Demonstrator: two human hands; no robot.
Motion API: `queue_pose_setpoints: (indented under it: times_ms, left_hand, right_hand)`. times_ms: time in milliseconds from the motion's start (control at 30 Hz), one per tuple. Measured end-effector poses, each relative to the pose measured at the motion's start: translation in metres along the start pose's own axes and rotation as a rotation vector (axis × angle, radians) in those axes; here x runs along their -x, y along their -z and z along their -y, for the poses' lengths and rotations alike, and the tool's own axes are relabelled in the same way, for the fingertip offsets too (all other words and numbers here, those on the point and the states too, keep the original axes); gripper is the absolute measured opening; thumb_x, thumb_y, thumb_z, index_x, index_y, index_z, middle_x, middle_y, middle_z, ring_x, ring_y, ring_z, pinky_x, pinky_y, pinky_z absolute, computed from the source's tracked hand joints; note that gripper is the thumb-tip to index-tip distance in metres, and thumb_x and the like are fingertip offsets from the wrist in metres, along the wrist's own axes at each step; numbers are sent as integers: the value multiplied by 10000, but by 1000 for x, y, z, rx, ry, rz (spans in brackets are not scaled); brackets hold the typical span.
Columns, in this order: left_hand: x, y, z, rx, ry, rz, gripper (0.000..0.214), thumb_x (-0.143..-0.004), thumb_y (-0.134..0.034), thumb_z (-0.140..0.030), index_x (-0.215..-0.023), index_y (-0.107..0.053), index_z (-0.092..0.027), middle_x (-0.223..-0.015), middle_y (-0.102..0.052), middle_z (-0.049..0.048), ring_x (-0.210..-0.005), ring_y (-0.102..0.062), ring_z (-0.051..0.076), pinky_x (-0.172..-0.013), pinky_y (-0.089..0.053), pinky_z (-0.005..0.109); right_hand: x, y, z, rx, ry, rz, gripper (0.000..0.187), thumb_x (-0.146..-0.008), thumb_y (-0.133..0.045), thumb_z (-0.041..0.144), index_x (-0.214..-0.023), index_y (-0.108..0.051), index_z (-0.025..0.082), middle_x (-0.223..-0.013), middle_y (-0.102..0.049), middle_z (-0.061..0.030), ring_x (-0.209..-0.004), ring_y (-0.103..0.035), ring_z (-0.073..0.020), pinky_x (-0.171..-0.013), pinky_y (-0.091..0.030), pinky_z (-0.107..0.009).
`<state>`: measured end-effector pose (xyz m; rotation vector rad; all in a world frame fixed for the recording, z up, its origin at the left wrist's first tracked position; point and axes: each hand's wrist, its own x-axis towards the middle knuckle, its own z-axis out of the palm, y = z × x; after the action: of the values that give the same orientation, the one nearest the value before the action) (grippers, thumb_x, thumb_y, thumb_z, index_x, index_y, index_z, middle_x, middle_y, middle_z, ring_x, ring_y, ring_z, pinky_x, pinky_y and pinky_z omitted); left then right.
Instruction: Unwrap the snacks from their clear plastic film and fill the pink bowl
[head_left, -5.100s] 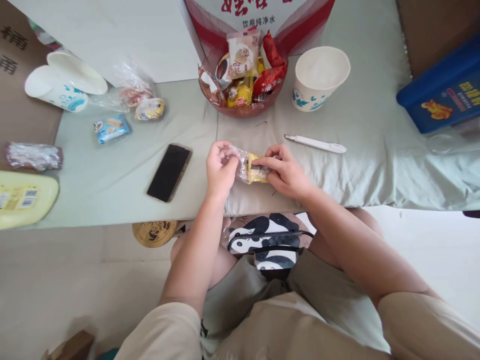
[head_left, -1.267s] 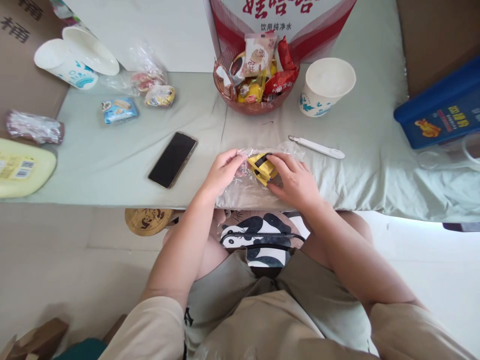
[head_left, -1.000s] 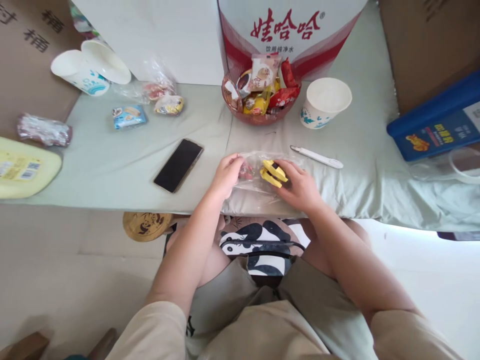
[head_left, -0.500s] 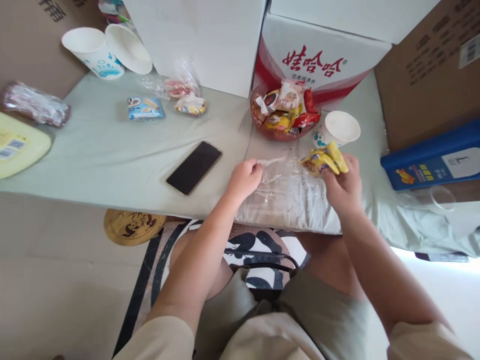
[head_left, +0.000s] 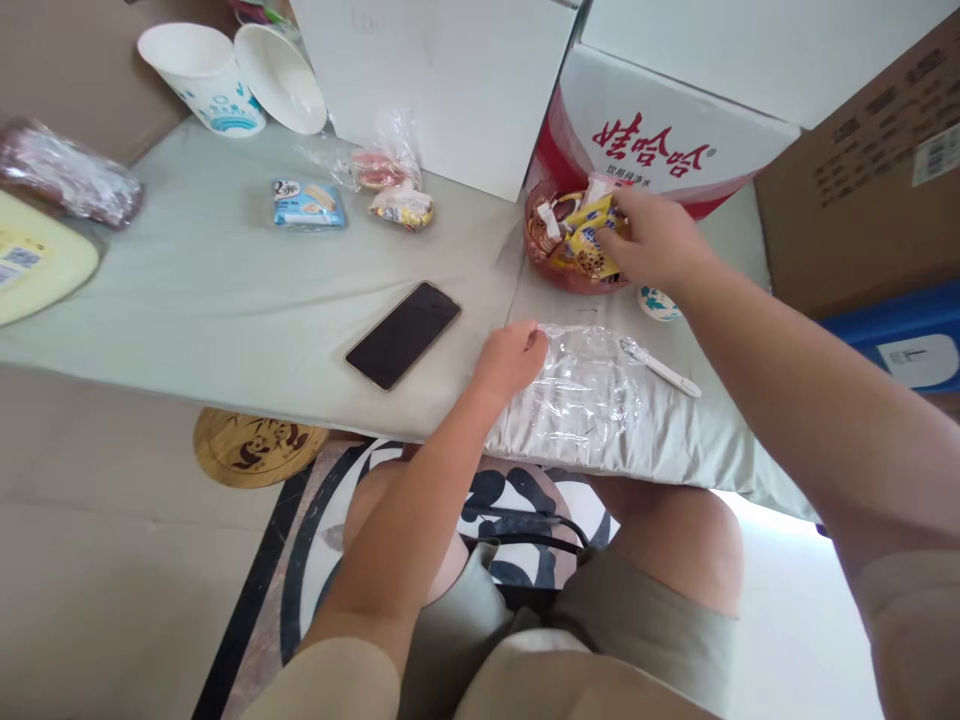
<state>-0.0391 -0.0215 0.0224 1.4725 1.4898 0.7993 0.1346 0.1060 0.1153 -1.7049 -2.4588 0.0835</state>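
My left hand (head_left: 512, 358) pinches the left edge of a clear plastic bag (head_left: 592, 395) that lies flat near the table's front edge. My right hand (head_left: 654, 243) reaches over the reddish snack bowl (head_left: 559, 280) and grips a yellow snack packet (head_left: 589, 238) above the other wrapped snacks in it. A white pen-like stick (head_left: 660, 365) lies at the bag's right edge.
A black phone (head_left: 403, 333) lies left of the bag. Farther left sit a blue snack packet (head_left: 308, 204), two bagged snacks (head_left: 390, 190) and two paper cups (head_left: 225, 75). A red-and-white carton (head_left: 675, 140), white boxes and a brown carton (head_left: 862, 160) line the back. Another paper cup (head_left: 658, 303) peeks out beneath my right forearm.
My right hand drew the yellow packet out of the clear bag and carried it up to the snack bowl. My left hand stayed on the bag's edge. The view shifted left.
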Motion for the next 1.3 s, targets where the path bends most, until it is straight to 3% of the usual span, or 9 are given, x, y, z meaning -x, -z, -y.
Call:
queue_pose_setpoints:
  times_ms: [133,333,400,533,633,733,900,1100,1300]
  left_hand:
    - [2,3,-1,-17,1,8,282,-941,-412,-259,-676,-496,-215,-617,-576,14,-692,-617,174,-666,-402,290]
    - [4,7,-3,-28,0,18,264,-936,-411,-248,-684,-484,-220,-604,-567,3,-649,-584,169,-659,-376,302]
    - [5,7,-3,-20,-4,7,272,-939,-410,-252,-673,-460,-220,-607,-551,3,-654,-590,170,-652,-368,301]
    - [4,9,-2,-17,-11,8,291,-954,-396,-261,-677,-474,-215,-630,-570,10,-645,-591,168,-662,-380,305]
    - [2,9,2,22,-8,28,347,-996,-350,-329,-722,-525,-207,-703,-633,27,-651,-607,159,-663,-413,298]
    - [1,6,7,56,-10,84,437,-1017,-335,-483,-811,-591,-195,-797,-685,48,-717,-648,167,-684,-461,294]
    - [1,3,10,-78,-138,142,605,-716,-820,-432,-1225,-621,-173,-1192,-705,106,-1029,-671,228,-853,-513,308]
    - [-11,10,18,-72,-69,-69,157,-880,-597,-257,-957,-700,-166,-823,-719,38,-740,-640,150,-737,-496,279]
    - [-19,2,14,321,110,-123,105,-909,-566,-262,-852,-613,-187,-688,-592,-17,-579,-574,96,-552,-464,212]
  right_hand:
    - [-11,-19,5,176,64,150,449,-962,-550,377,-1325,-576,114,-1443,-555,-249,-1327,-487,-434,-1030,-392,-670]
    - [-21,-39,3,52,222,215,463,-1006,-419,452,-1378,-553,212,-1487,-566,-137,-1423,-412,-408,-1114,-182,-775]
    - [-12,-31,6,-22,226,89,395,-1008,-422,449,-1333,-582,292,-1474,-589,-80,-1418,-422,-377,-1150,-176,-745]
    - [56,-18,16,-220,264,-415,280,-1019,-395,379,-1084,-658,310,-1099,-718,-88,-1087,-639,-316,-965,-484,-574]
    - [127,-35,16,-338,359,-488,218,-999,-432,276,-957,-646,274,-850,-695,-64,-802,-666,-255,-737,-553,-460]
    - [176,-72,8,-373,437,-245,197,-946,-522,221,-1096,-649,232,-1084,-738,-107,-1038,-703,-291,-862,-595,-468]
    - [200,-114,-6,-276,268,-73,411,-943,-554,257,-1336,-617,157,-1414,-629,-180,-1384,-535,-365,-1119,-487,-581]
    - [216,-100,-15,-239,169,11,394,-951,-547,290,-1306,-660,162,-1443,-604,-175,-1356,-559,-372,-1128,-482,-590]
    - [238,-63,-19,-362,112,152,398,-985,-511,323,-1343,-613,184,-1477,-567,-175,-1175,-693,-309,-903,-623,-469]
